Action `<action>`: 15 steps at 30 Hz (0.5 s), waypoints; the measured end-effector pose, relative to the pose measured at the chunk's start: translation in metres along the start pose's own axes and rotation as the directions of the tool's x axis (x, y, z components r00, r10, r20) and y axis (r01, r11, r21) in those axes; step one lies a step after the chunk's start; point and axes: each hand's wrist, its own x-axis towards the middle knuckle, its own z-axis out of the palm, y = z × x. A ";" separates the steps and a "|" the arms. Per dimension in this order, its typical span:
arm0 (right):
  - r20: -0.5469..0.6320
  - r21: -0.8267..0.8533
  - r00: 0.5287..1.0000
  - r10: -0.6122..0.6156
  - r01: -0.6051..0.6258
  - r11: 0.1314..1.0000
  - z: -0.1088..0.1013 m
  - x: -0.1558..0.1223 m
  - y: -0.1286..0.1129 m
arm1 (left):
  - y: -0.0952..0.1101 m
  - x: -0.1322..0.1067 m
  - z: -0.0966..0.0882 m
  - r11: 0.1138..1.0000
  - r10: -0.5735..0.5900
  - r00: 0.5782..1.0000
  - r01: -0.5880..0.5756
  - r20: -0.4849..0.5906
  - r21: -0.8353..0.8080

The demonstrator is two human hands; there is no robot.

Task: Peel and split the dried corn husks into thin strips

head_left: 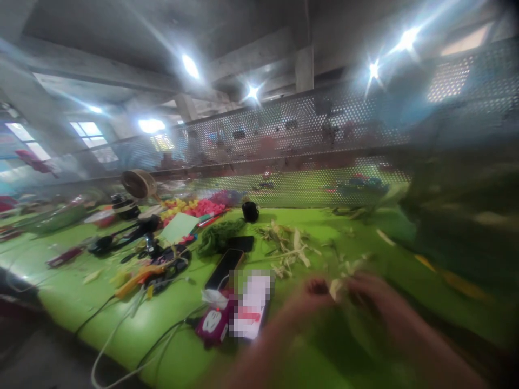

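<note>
My left hand [317,292] and my right hand [367,289] are close together above the right part of the green table. Both are blurred by motion, with the fingers closed. Between them is a pale yellow, leaf-like piece [336,289], pinched at the fingertips; its exact kind is smeared. More pale, thin pieces stick up just behind my right fingers. To the left of my hands lies a loose heap of pale yellow strips [298,247]. A phone with a lit, pixelated screen [253,305] rests beside my left forearm.
A purple power socket block [213,324] with cables is at the front. Behind lie a dark phone [225,268], an orange-handled glue gun [138,281], a green bundle [217,236] and pink and yellow pieces [198,208]. A perforated metal panel [267,140] stands along the table's back.
</note>
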 end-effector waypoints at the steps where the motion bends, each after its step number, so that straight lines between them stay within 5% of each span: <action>1: 0.015 0.036 1.000 0.019 -0.020 0.999 0.000 0.000 0.000 | 0.001 -0.001 -0.001 1.000 -0.004 1.000 0.004 0.012 0.008; 7: -0.092 0.016 0.995 -0.028 0.029 0.999 -0.010 0.007 -0.002 | 0.010 -0.002 -0.008 0.985 -0.030 0.999 0.037 -0.043 0.168; 15: -0.188 -0.143 0.976 -0.111 0.085 0.986 -0.014 0.012 -0.001 | 0.015 -0.003 0.002 0.997 0.015 0.998 -0.020 0.064 0.074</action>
